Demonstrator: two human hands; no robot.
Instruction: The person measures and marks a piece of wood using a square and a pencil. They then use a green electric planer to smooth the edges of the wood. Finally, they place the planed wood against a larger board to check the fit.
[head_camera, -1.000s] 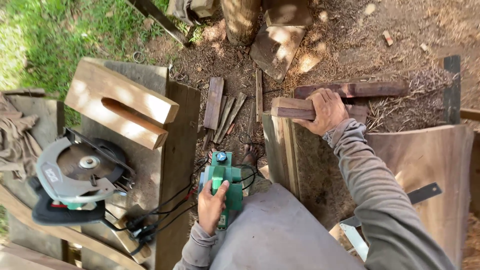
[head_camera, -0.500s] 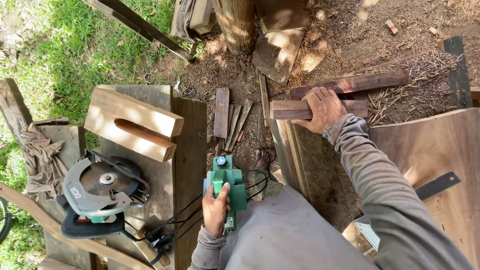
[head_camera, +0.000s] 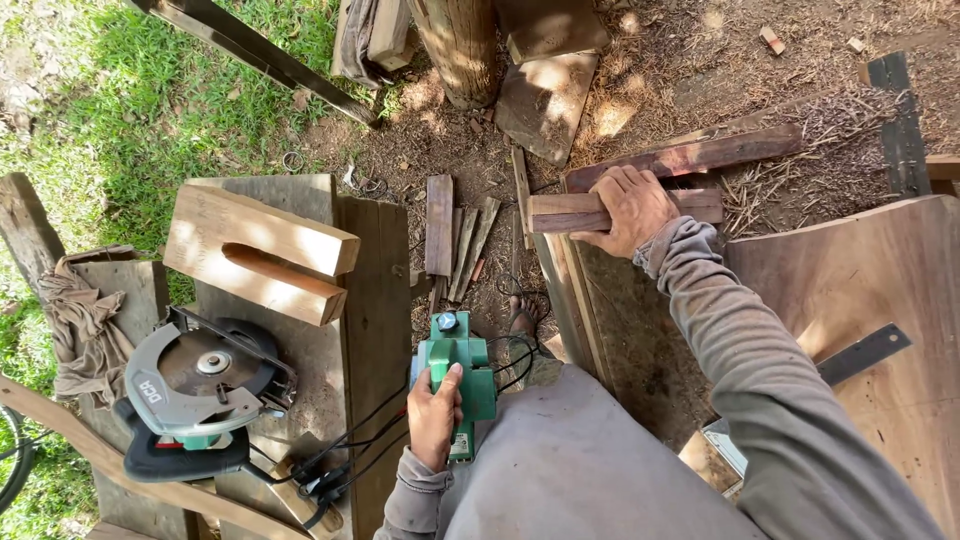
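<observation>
Head camera looks straight down over the person's lap at a cluttered outdoor work spot. At about seven o'clock from centre, the left hand (head_camera: 435, 415) has its fingers wrapped around the handle of a green electric planer (head_camera: 458, 375), which sits just beside the dark plank (head_camera: 375, 300) of a bench. At one o'clock, the right hand (head_camera: 632, 210) is clenched over the end of a short reddish wood block (head_camera: 560, 212), resting on the edge of a broad slab (head_camera: 880, 290). At nine o'clock, a circular saw (head_camera: 200, 390) lies on the bench, with a notched pale timber block (head_camera: 255, 255) just above it. Black cords (head_camera: 350, 445) trail between saw and planer.
</observation>
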